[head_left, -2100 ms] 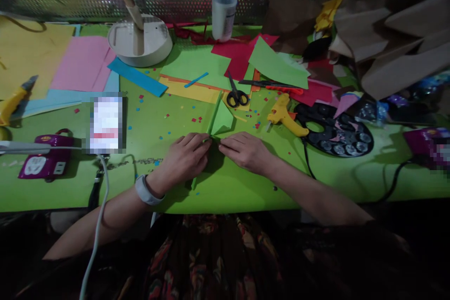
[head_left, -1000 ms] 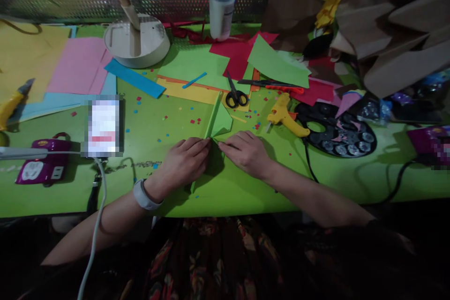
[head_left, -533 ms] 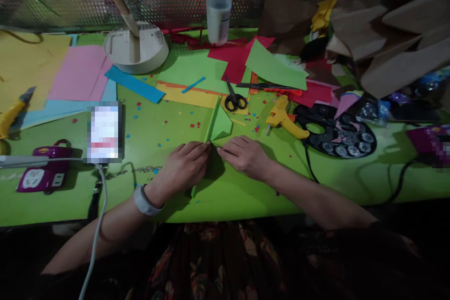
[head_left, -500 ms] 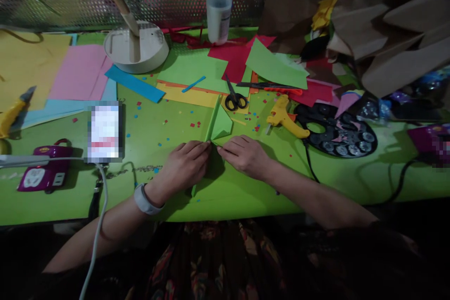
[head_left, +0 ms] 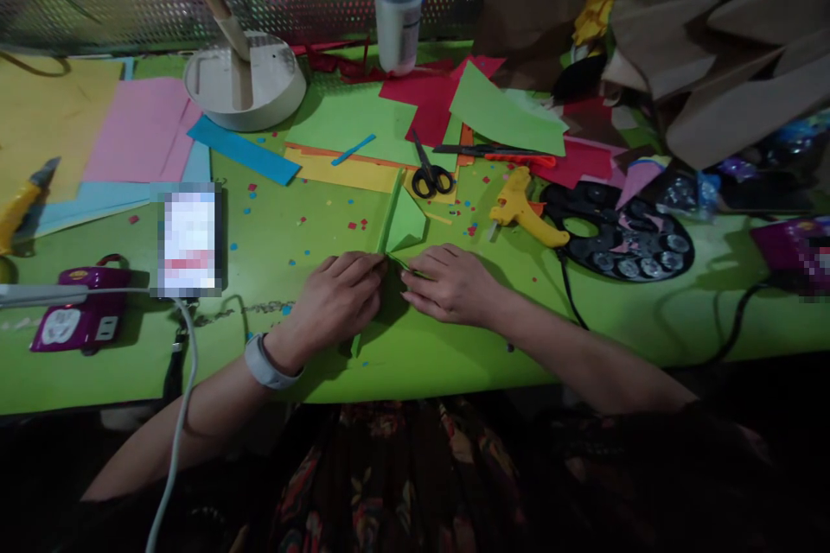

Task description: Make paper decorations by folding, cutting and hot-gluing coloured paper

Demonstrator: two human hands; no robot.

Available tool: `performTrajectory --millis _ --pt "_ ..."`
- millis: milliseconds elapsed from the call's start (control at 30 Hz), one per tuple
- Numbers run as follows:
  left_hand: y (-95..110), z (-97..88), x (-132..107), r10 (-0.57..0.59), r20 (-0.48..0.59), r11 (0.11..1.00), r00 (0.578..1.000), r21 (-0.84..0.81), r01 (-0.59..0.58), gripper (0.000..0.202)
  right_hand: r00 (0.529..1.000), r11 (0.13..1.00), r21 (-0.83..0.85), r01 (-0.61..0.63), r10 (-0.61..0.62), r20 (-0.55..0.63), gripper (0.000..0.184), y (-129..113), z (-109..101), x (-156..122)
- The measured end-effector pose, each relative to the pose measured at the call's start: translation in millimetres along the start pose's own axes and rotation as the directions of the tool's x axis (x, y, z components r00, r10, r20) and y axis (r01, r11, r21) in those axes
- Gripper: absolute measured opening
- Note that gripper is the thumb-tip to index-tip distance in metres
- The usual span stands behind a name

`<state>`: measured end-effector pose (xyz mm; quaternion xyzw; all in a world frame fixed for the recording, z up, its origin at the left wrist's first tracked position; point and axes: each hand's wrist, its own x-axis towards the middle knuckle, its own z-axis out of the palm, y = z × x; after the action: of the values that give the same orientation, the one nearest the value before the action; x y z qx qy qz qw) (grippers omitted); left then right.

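- Head view, centre: folded green paper (head_left: 406, 220) angles up from both hands.
- Left hand (head_left: 347, 298), left of centre, pinches its long folded edge.
- Right hand (head_left: 450, 285), right of centre, pinches its near corner.

The left forearm (head_left: 201, 415) and right forearm (head_left: 584, 359) slant inward across the near edge of the green surface (head_left: 454, 363). The left hand (head_left: 341, 302) and right hand (head_left: 454, 283) face each other just apart, backs upward, nearer that edge than the far one. Fingers are bent on both, tips pinched inward; the left thumb seems tucked beneath, though dim light obscures it.
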<state>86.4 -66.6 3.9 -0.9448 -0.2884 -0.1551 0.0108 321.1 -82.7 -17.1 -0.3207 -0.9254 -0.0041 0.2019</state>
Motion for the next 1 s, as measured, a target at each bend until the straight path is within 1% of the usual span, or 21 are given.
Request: performTrajectory --millis 100,200,300,400,533,700,833,1000 --pt "-0.6 0.8 -0.4 -0.006 0.008 1.000 1.000 0.003 0.006 0.027 1.000 1.000 -0.005 0.025 -0.025 0.012 0.028 0.7 -1.6 -1.0" --pt "-0.1 3.7 -1.3 -0.022 0.003 0.999 1.000 -0.029 0.022 0.029 0.999 0.999 0.004 0.036 -0.037 0.038 0.028 1.8 -2.9 -1.7" --pt "0.8 6.8 -1.7 -0.080 0.041 0.996 0.996 -0.025 0.081 0.039 0.997 0.999 0.014 0.032 -0.033 0.063 0.028 3.1 -4.5 -2.6" --pt "0.7 8.6 -1.6 -0.087 0.105 0.996 0.991 0.023 0.086 0.049 0.996 0.999 0.015 0.040 -0.041 0.074 0.029 4.4 -6.2 -3.2" --pt "0.2 9.3 -0.9 -0.052 0.132 0.997 0.990 0.056 0.045 0.044 0.995 0.998 0.006 0.057 -0.057 0.079 0.031 5.7 -7.7 -3.0" --pt "0.8 9.0 0.7 -0.028 0.105 0.996 0.994 0.083 0.019 0.038 0.994 0.998 0.011 0.066 -0.066 0.082 0.031 6.1 -8.1 -3.2" --pt "1.6 8.8 2.2 -0.027 0.102 0.996 0.994 0.084 0.018 0.036 0.996 0.998 0.020 0.065 -0.066 0.064 0.030 5.7 -7.3 -4.4" --pt "2.1 8.4 3.2 -0.031 0.109 0.995 0.994 0.093 0.021 0.037 0.996 0.999 0.013 0.050 -0.050 0.079 0.032 5.0 -7.0 -4.8"
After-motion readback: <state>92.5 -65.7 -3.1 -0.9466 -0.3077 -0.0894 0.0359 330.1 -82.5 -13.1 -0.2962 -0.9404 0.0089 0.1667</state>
